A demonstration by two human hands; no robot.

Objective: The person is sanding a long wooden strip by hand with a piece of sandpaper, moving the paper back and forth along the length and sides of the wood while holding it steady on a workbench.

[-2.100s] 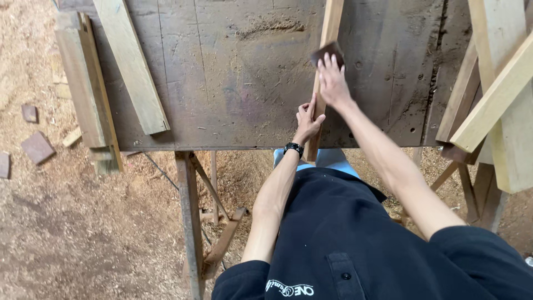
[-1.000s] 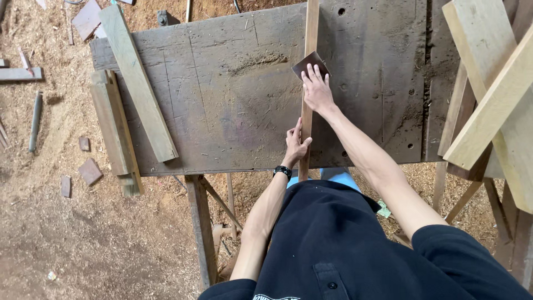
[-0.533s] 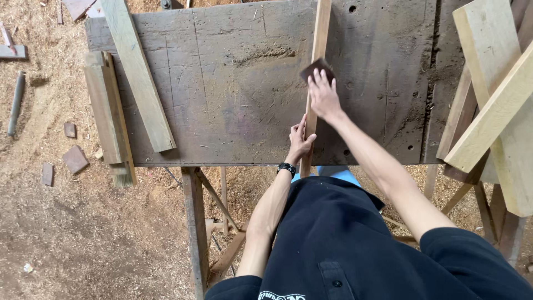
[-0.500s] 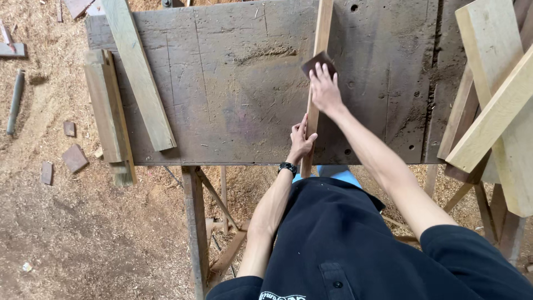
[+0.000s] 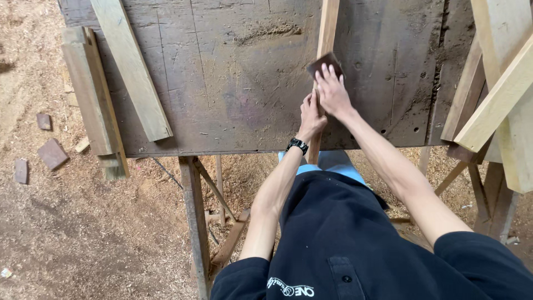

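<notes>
Workbench [image 5: 233, 83] — left hand [image 5: 311, 114] grips wood strip [image 5: 326, 28]; right hand [image 5: 332, 91] presses sandpaper [image 5: 322, 62] flat.

The top picture edge is cutting off the far end of the wooden strip [image 5: 326, 28], the dark workbench top [image 5: 233, 83] and the slanted plank [image 5: 130, 61]. The right hand [image 5: 333, 94] is covering most of the dark sanding pad [image 5: 323, 61]; its grip underneath is not showing. The left hand [image 5: 311, 116] is hiding the strip beneath it. The stacked boards [image 5: 499, 89] are running off the right edge.
</notes>
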